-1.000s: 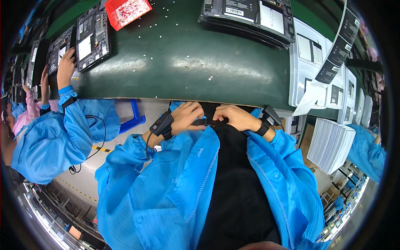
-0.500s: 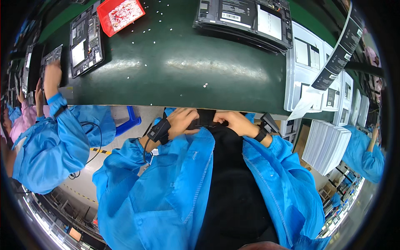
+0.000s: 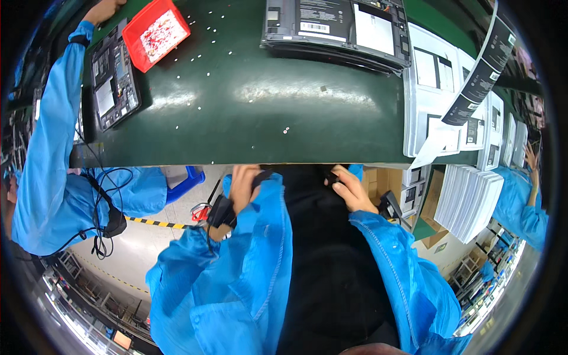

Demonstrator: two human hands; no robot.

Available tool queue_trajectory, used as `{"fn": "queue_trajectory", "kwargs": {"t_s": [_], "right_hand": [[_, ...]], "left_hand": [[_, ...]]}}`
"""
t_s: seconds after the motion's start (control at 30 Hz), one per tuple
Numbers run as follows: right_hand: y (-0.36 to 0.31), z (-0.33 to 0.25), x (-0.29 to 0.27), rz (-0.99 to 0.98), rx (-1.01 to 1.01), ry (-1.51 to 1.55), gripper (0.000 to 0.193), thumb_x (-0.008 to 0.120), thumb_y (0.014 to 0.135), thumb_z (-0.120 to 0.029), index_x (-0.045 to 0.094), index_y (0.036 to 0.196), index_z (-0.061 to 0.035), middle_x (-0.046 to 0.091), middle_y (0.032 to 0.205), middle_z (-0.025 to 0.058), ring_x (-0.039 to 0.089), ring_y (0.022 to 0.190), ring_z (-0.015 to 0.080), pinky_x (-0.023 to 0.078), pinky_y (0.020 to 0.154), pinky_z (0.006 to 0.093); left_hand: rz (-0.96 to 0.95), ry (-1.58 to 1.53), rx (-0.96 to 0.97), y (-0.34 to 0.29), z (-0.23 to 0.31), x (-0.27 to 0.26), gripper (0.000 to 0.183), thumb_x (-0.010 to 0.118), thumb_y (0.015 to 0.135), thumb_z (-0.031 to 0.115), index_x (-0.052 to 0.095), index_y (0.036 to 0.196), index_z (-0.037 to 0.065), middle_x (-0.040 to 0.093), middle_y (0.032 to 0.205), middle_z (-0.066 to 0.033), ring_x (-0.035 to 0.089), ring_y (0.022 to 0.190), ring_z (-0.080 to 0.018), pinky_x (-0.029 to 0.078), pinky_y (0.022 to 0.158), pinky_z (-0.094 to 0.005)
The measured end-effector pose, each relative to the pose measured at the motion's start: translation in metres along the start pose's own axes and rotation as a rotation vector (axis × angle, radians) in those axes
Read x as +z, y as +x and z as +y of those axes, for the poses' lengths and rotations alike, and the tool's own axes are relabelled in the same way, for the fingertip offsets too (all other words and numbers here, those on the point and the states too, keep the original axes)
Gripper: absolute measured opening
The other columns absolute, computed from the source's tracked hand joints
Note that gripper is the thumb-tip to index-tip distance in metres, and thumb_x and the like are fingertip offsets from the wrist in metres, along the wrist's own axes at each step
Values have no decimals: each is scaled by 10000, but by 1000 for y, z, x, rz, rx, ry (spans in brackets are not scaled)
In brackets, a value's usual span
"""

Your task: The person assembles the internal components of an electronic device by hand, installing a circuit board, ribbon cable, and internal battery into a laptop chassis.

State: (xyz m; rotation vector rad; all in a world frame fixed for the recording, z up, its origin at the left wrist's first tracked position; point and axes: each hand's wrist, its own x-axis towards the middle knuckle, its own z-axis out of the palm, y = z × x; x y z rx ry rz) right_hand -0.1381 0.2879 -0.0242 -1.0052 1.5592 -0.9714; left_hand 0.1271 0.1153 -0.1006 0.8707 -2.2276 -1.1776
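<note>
Both hands are at my waist, below the near edge of the green table (image 3: 225, 130). My left hand (image 3: 241, 186) is closed, with its fingers curled at a dark piece by the jacket's edge. What it grips is mostly hidden. Across the black shirt (image 3: 319, 236), my right hand (image 3: 354, 192) pinches a small black piece (image 3: 332, 178) between thumb and fingers. A black device (image 3: 222, 212) is strapped to my left wrist, and another black device (image 3: 390, 205) sits by my right wrist. My open blue jacket (image 3: 236, 284) hangs on either side.
Opened laptop bases (image 3: 328, 29) lie stacked at the far side, and another laptop base (image 3: 115, 80) lies left beside a red tray (image 3: 133, 44) of small white bits. White trays (image 3: 416, 106) with a dark label strip (image 3: 473, 97) stand right. A co-worker's blue sleeve (image 3: 59, 100) reaches along the left.
My hands have moved apart from the middle of my waist, the left one leftward and the right one rightward and slightly down. The co-worker's arm at left has stretched farther away.
</note>
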Motion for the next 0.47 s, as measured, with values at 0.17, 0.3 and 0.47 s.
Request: {"fn": "queue_trajectory", "kwargs": {"t_s": [0.17, 0.3, 0.47], "right_hand": [[-42, 35, 11, 383, 138, 480, 474, 545, 1021, -466, 609, 1119, -6, 605, 973, 74, 555, 921, 194, 437, 843, 347], [-60, 8, 10, 918, 184, 981, 499, 507, 1020, -547, 594, 1033, -56, 563, 853, 70, 461, 625, 154, 352, 593, 293], [-85, 18, -20, 1216, 389, 850, 430, 512, 1037, -501, 588, 994, -80, 554, 801, 31, 470, 575, 110, 361, 516, 214]], "left_hand": [[357, -148, -392, -92, -78, 1, 218, 681, 873, 200, 585, 988, 42, 597, 944, -115, 580, 912, -263, 478, 823, -355], [640, -782, -965, -70, -42, -33, 453, 534, 987, 554, 548, 996, 101, 518, 718, -42, 524, 651, -197, 453, 612, -327], [667, -987, -1189, -214, -165, -65, 670, 354, 1036, 692, 598, 1145, 78, 560, 694, -67, 462, 559, -171, 415, 533, -296]]}}
